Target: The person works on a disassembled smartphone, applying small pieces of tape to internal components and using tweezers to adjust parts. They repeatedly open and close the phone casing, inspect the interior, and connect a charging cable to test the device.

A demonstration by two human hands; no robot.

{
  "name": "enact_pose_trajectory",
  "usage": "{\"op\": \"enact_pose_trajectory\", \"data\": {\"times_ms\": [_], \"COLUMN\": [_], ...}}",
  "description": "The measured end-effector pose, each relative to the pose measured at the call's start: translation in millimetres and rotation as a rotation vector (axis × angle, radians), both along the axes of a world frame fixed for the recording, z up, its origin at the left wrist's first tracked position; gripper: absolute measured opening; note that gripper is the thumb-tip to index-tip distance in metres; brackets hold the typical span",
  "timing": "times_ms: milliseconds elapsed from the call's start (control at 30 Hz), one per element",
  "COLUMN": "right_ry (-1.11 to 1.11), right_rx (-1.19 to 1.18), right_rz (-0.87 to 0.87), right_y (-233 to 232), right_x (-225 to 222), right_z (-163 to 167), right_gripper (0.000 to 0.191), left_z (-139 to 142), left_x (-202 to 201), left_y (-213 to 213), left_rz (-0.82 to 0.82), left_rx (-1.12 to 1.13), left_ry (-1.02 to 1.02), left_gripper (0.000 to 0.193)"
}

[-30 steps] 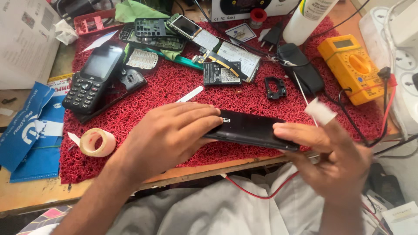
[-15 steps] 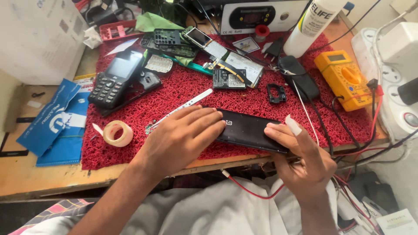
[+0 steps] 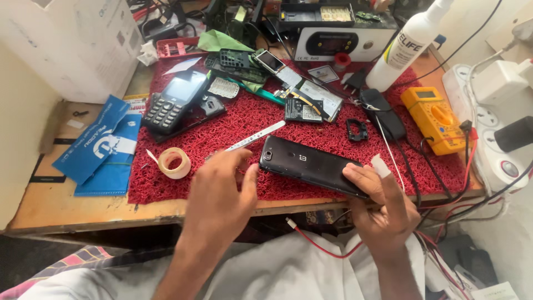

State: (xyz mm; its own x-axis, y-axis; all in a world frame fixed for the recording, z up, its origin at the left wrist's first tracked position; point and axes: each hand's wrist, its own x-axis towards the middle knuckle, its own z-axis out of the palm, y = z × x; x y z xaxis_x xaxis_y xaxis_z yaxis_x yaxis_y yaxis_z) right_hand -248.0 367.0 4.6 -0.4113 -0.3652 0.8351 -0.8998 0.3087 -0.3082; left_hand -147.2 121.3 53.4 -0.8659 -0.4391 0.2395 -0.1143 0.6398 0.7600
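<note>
A black smartphone (image 3: 311, 165) lies back-up on the red bristly mat (image 3: 233, 125), slanting toward the front right. My right hand (image 3: 380, 208) grips its lower right end, and one finger wears a white tape wrap. My left hand (image 3: 225, 191) hovers just left of the phone with fingers spread, holding nothing. A thin white metal strip (image 3: 255, 136) lies on the mat just beyond that hand's fingertips.
A roll of tape (image 3: 174, 162) sits at the mat's left edge, beside blue packets (image 3: 102, 147). Farther back lie a black keypad phone (image 3: 172, 100), phone parts, and a white bottle (image 3: 408, 47). A yellow multimeter (image 3: 436, 119) and a power strip (image 3: 491, 139) are on the right.
My left hand has lifted off the smartphone and drawn back to the left, opening its fingers. The right hand keeps its grip on the phone's end.
</note>
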Motion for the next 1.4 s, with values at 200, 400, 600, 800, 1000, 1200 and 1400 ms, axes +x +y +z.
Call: {"op": "enact_pose_trajectory", "data": {"times_ms": [200, 400, 600, 800, 1000, 1200, 1400], "right_ry": [-0.018, -0.016, -0.068, -0.15, -0.502, -0.944, -0.866], "right_rx": [-0.011, 0.024, 0.054, 0.048, -0.27, -0.736, -0.741], "right_rz": [-0.078, -0.104, -0.098, -0.019, 0.192, 0.579, 0.656], "right_y": [-6.7, 8.4, 21.4, 17.7, 15.9, 27.6, 25.9], "right_x": [13.7, 22.3, 29.7, 35.1, 41.7, 50.2, 72.9], "right_z": [-4.2, -8.8, -21.7, -17.4, -3.1, 14.9, 24.6], "right_gripper": [0.061, 0.055, 0.062, 0.08, 0.095, 0.08, 0.074], "left_z": [-7.2, 2.9, -6.1, -9.6, -23.1, -37.1, -33.2], "left_x": [-20.5, -23.2, -13.4, -1.8, 18.9, 49.7, 94.0], "left_y": [-5.8, 4.8, 11.1, 12.2, 11.4, 17.7, 23.4], "left_rz": [-0.148, -0.353, -0.409, -0.461, -0.449, -0.491, -0.652], "left_rx": [1.021, 1.312, 1.347, 1.34, 1.315, 1.191, 0.855], "left_ry": [-0.038, -0.138, -0.088, -0.013, 0.169, 0.263, 0.372], "left_gripper": [0.045, 0.045, 0.045, 0.035, 0.034, 0.031, 0.037]}}
